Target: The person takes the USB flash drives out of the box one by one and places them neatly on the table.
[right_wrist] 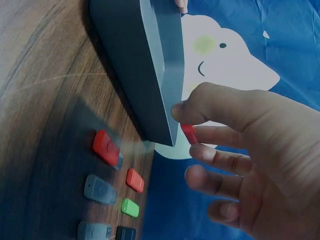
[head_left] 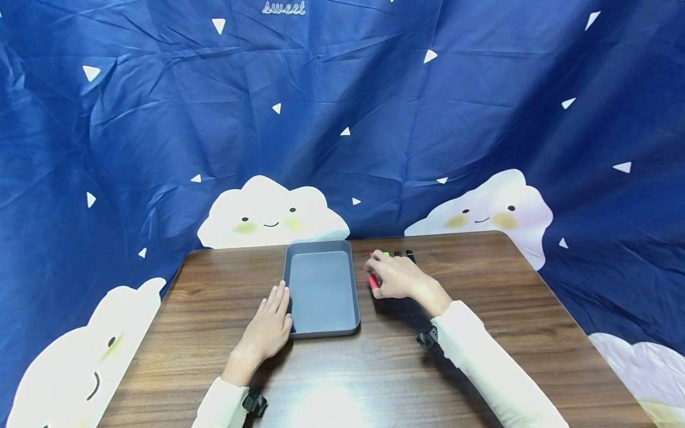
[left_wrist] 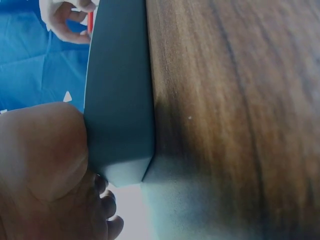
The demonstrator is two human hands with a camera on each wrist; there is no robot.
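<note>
A dark grey rectangular tray (head_left: 321,331) lies on the table between the two hands. Along its left side rests my left hand (head_left: 266,333), fingers extended forward, with the thumb at the rim. Beyond the tray's right side, my right hand (head_left: 393,276) pinches a small red piece (right_wrist: 189,133) between thumb and fingers; too little of it shows to tell its kind. Under that hand, in the right wrist view, lie small rounded blocks: a red block with a dark end (right_wrist: 106,148), a grey block (right_wrist: 100,189), another red block (right_wrist: 135,180) and a green block (right_wrist: 130,207).
Black pieces (head_left: 410,255) lie near the back of the brown wooden table (head_left: 481,279), past the right hand. A blue curtain (head_left: 321,119) with white clouds and triangles hangs behind the table. Each wrist wears a small black camera (head_left: 255,405).
</note>
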